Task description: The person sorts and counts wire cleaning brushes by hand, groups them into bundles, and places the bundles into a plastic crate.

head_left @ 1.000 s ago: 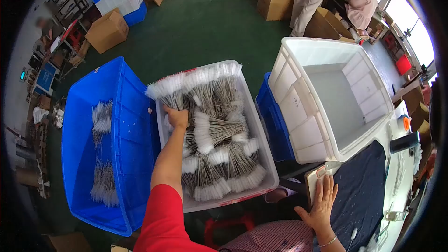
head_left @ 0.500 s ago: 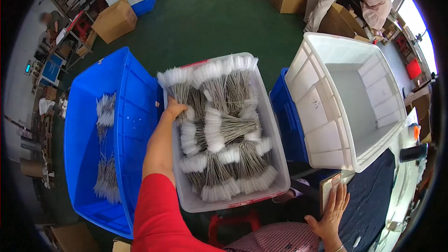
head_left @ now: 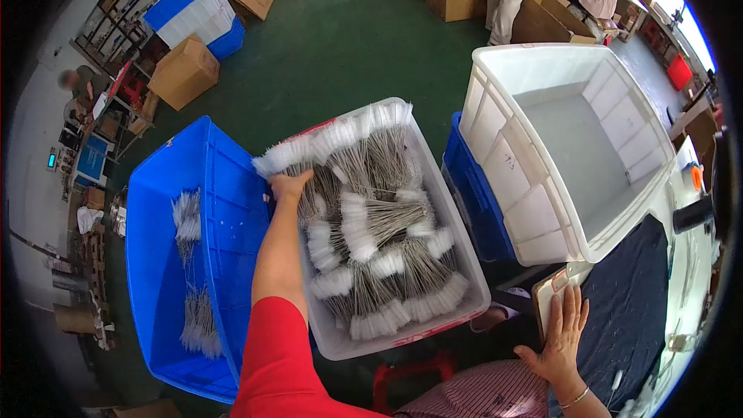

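A grey-white bin (head_left: pixel 477 302) holds layered bundles of thin wire-handled brushes (head_left: pixel 379 220) with white bristle heads. My left hand (head_left: pixel 291 186) reaches to the bin's upper left, its fingers closed round the wire stems of a bundle of brushes (head_left: pixel 282 157) just below the heads. Part of that grip is hidden behind the hand. On the right, my right hand (head_left: pixel 559 340) lies flat with fingers spread on a flat, pale, brown-edged object (head_left: pixel 546 298) that looks like a phone, beside dark cloth (head_left: pixel 627 302).
A deep blue bin (head_left: pixel 232 263) with more brushes stands close on the left. To the right, a large white bin (head_left: pixel 526 186) rests on a blue one (head_left: pixel 472 193). A red stool (head_left: pixel 414 371) is below. Cardboard boxes (head_left: pixel 184 72) and other people are farther off.
The view has shifted slightly. The bundle at my left hand now leans more to the left, and that hand sits closer to the bristle heads. My right hand stays on the flat object.
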`<state>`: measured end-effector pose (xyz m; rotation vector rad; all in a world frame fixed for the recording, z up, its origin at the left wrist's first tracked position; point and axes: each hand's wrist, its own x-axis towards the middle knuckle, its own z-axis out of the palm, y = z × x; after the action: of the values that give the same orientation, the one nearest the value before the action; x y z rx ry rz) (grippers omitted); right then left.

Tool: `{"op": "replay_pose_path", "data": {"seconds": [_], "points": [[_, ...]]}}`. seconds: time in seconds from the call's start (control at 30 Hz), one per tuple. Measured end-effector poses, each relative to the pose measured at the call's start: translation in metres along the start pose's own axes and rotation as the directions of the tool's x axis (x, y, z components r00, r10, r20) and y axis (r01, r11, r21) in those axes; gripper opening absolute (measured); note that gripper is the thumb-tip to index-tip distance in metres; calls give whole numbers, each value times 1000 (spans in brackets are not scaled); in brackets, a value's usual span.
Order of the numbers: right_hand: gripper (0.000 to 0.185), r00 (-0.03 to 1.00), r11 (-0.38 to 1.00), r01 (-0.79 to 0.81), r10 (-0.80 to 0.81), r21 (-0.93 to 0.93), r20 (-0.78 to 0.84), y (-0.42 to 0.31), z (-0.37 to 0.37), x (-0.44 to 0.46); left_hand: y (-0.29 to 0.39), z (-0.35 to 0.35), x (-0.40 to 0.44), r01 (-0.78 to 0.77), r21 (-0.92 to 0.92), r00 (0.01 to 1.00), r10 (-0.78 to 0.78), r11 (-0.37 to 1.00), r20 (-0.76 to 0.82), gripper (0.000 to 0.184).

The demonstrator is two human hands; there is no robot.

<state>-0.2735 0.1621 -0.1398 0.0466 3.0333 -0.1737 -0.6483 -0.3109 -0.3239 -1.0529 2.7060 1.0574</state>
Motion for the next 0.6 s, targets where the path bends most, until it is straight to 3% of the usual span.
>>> {"op": "replay_pose_path", "data": {"seconds": [0.07, 0.13, 0.2, 0.27, 0.4, 0.5, 0.6], "points": [[98, 1000, 1000, -2, 2, -18, 7, 1, 1, 1, -7, 9, 23, -84, -18, 944, 74, 996, -323, 105], [98, 1000, 1000, -7, 7, -13, 11, 0, -1, 2, -12, 8, 26, -108, -14, 941, 98, 994, -323, 107], [98, 999, 1000, -20, 20, -10, 27, 0, -2, 1, -16, 10, 32, -127, -4, 943, 119, 992, -312, 109], [98, 1000, 1000, -3, 3, -5, 20, 0, -2, 2, -25, 10, 45, -337, 104, 941, 335, 936, 39, 113], [98, 1000, 999, 26, -26, -24, -9, 3, 3, 1, -1, 16, 14, -328, 307, 941, 338, 893, 22, 98], [97, 1000, 999, 18, -19, -29, -12, 2, 5, 2, -3, 15, 20, -240, 254, 970, 220, 937, 104, 96], [99, 1000, 997, 10, -10, -72, 1, 4, 5, 2, -19, 28, 50, -238, 252, 971, 229, 938, 65, 95]]}}
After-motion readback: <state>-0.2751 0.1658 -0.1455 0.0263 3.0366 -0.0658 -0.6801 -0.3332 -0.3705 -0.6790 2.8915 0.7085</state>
